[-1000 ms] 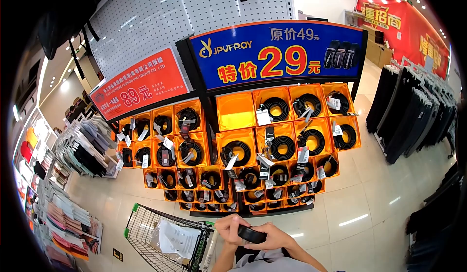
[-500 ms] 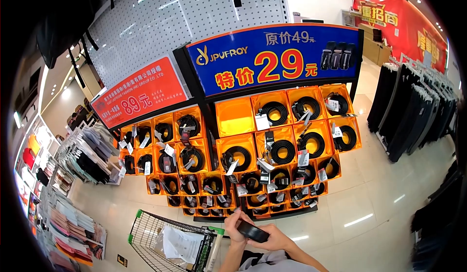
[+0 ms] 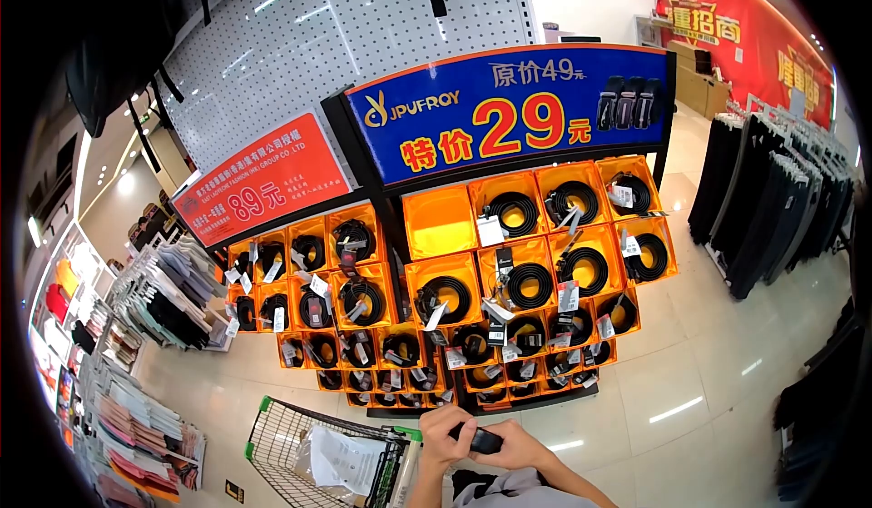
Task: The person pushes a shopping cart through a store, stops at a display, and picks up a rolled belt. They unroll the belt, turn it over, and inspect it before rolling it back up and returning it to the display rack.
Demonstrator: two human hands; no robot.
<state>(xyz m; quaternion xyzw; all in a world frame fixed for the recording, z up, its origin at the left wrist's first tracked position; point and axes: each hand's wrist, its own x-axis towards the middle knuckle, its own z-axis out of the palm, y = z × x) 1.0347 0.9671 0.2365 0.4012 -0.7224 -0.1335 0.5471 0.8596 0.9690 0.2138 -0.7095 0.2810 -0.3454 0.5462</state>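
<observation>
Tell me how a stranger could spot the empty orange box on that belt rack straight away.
Find the big blue sign reading 29. Just under it, go to the left end of the top row, to an orange box. It shows only bare, shiny yellow-orange lining, while the neighbours to its right and directly below each hold a coiled black belt.

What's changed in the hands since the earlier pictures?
The left hand has shifted its fingers inward, rightward over the black item, hiding more of it. The right hand keeps hold; nothing was let go. The cart and belt display look as they were.
</observation>
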